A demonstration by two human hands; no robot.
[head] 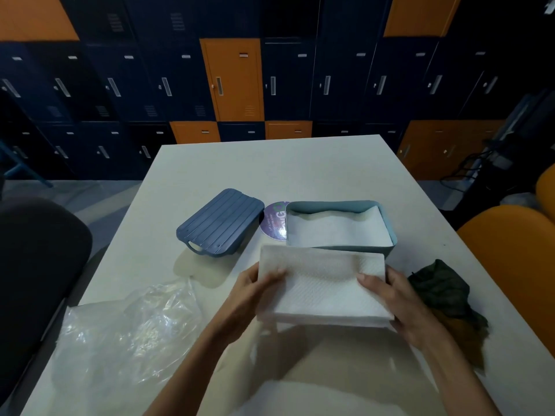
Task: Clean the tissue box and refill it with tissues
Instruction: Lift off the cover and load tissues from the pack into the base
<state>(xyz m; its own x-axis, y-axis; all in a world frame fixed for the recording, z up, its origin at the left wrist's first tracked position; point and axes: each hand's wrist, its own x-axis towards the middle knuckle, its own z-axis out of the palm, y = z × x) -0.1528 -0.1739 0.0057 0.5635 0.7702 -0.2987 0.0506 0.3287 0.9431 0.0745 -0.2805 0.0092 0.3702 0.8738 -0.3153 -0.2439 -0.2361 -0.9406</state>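
Observation:
A light blue-green tissue box stands open on the white table, with white tissues lying inside it. Its dark blue ribbed lid rests to the left, apart from the box. In front of the box I hold a thick white stack of tissues above the table. My left hand grips the stack's left end, thumb on top. My right hand grips its right end the same way.
A crumpled clear plastic bag lies at the front left of the table. A dark green and brown cloth sits at the right edge. A round purple sticker lies between lid and box. Orange chair at right, lockers behind.

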